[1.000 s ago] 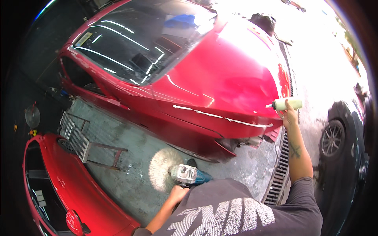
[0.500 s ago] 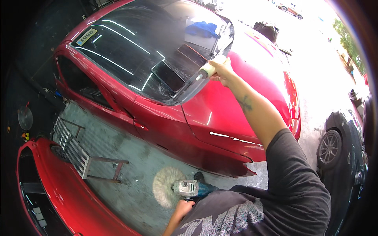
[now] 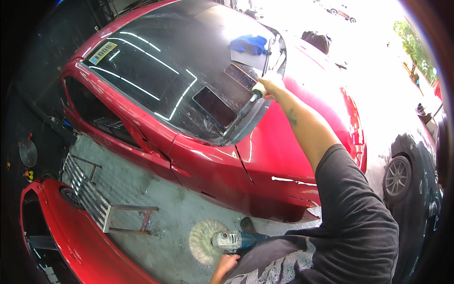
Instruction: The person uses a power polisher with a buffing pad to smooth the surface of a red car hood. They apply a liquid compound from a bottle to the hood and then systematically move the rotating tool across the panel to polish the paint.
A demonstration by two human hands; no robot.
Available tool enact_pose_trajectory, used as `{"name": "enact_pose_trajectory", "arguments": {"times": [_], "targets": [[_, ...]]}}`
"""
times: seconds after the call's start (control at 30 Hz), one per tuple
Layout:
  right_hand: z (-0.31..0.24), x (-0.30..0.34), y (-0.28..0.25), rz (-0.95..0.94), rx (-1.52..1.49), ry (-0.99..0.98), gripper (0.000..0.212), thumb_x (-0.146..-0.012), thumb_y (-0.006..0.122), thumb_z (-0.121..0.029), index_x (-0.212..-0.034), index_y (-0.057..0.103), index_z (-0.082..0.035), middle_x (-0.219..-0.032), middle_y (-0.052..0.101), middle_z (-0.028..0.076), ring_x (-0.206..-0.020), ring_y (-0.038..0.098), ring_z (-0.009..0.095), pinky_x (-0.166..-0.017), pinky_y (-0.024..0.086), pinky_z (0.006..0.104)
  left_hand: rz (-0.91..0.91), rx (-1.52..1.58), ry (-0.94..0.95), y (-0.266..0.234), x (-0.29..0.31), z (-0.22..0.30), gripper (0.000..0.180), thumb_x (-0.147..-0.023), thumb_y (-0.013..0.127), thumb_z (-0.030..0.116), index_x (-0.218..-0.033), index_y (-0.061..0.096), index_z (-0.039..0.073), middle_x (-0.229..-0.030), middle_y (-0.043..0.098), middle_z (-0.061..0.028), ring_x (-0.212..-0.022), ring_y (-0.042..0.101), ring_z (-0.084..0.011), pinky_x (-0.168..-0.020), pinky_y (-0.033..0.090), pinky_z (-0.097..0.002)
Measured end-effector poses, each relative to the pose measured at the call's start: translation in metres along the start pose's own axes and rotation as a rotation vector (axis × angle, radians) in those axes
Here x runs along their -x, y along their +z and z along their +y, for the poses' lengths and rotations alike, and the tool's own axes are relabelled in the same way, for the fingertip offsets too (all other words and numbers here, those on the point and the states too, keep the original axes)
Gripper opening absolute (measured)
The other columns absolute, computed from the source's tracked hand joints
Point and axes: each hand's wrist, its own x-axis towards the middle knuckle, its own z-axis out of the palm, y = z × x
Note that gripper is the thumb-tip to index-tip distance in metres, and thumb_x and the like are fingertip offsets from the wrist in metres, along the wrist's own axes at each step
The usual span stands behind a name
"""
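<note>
My right hand (image 3: 273,87) reaches out over the base of a red car's windshield (image 3: 156,61), closed around a whitish bottle (image 3: 258,90) with a narrow dark tip pointing down toward the glass. Low in front of my body, my left hand (image 3: 228,261) grips the handle of a polisher (image 3: 230,240). Its body is grey and blue-green, and a fluffy cream wool pad (image 3: 203,243) faces away to the left. On the windshield beside the bottle lie two dark phone-like slabs, a nearer one (image 3: 214,107) and a farther one (image 3: 241,75).
A blue cloth (image 3: 249,43) lies on a pale sheet at the windshield's far side. A metal step bench (image 3: 90,191) stands on the grey floor at left, next to another red car (image 3: 85,232). A dark car (image 3: 407,175) is parked at right.
The view has shifted, so the car sits a little lower. My right hand has tilted the bottle's tip more downward. The left hand keeps the polisher in nearly the same place.
</note>
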Motion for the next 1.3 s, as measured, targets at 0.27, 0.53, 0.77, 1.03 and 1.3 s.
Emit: {"name": "enact_pose_trajectory", "arguments": {"times": [0.27,0.53,0.77,1.03,1.3], "targets": [[0.019,-0.038,-0.025,-0.007,-0.304,-0.136,0.078,-0.107,0.083,-0.034,-0.171,0.049,-0.006,-0.159,0.065,0.020,-0.135,0.070,0.033,-0.106,0.062,0.0479,-0.052,0.125,-0.021,-0.007,-0.014,0.019,0.041,-0.094,0.083,0.033,-0.074,0.078,-0.003,-0.069,0.074,-0.0070,-0.061,0.066,-0.0181,-0.063,0.050,-0.0386],[0.063,0.004,-0.096,-0.121,-0.188,-0.219,0.076,-0.108,0.079,-0.038,-0.171,0.053,-0.005,-0.164,0.064,0.021,-0.146,0.063,0.033,-0.116,0.056,0.0469,-0.052,0.040,-0.034,0.033,-0.011,0.050,0.041,-0.093,0.084,0.033,-0.068,0.073,0.002,-0.067,0.072,-0.0058,-0.060,0.063,-0.0169,-0.062,0.048,-0.0380],[0.123,0.184,-0.217,-0.281,-0.173,-0.409,0.059,-0.118,0.068,-0.033,-0.166,0.058,-0.002,-0.153,0.071,0.014,-0.139,0.068,0.024,-0.115,0.056,0.0411,0.012,-0.015,0.124,0.104,0.010,0.045,0.040,-0.090,0.085,0.030,-0.076,0.076,-0.006,-0.069,0.071,-0.0036,-0.062,0.064,-0.0148,-0.060,0.050,-0.0403],[0.400,0.460,-0.297,-0.780,0.057,-0.117,0.058,-0.116,0.073,-0.034,-0.161,0.062,0.001,-0.143,0.078,0.019,-0.129,0.077,0.028,-0.112,0.060,0.0424,0.011,0.040,0.269,0.195,0.056,0.085,0.041,-0.094,0.085,0.028,-0.075,0.077,-0.008,-0.069,0.073,-0.0064,-0.063,0.065,-0.0144,-0.058,0.049,-0.0391],[0.576,0.520,-0.314,-0.478,0.096,-0.104,0.077,-0.114,0.067,-0.053,-0.173,0.049,-0.009,-0.172,0.055,0.027,-0.174,0.032,0.041,-0.139,0.032,0.0505,-0.153,-0.283,0.405,0.236,0.138,0.225,0.035,-0.096,0.081,0.013,-0.067,0.063,0.008,-0.056,0.058,-0.0010,-0.049,0.057,-0.0119,-0.050,0.042,-0.0324]]}}
